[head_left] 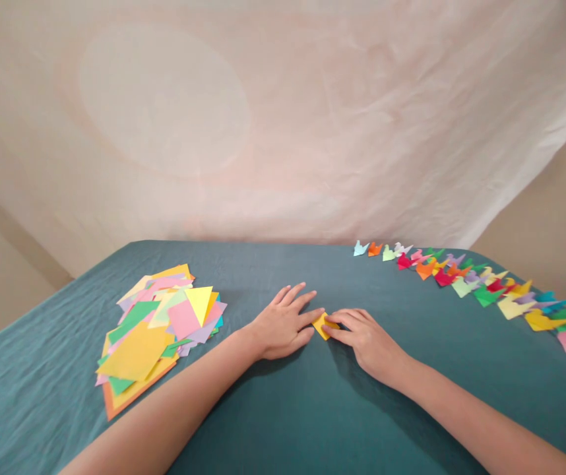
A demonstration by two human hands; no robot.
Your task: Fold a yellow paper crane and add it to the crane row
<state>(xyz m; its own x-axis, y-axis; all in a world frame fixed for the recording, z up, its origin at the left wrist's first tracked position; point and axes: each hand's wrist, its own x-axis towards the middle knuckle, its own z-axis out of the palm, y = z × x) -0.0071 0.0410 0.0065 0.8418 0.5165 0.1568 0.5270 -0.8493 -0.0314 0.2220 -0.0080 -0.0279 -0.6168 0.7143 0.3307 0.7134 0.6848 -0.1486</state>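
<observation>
A small folded yellow paper [322, 324] lies on the teal cloth [283, 409] between my two hands. My left hand [283, 323] rests flat on the cloth with its fingers spread, one fingertip touching the paper's left edge. My right hand [365, 340] lies palm down, its fingers pressed onto the right side of the paper. Part of the paper is hidden under my right fingers.
A loose pile of coloured paper squares [157, 326] lies at the left of the table. A curved row of several folded paper figures [481, 284] runs along the far right edge. A pale wrinkled sheet [283, 119] hangs behind the table.
</observation>
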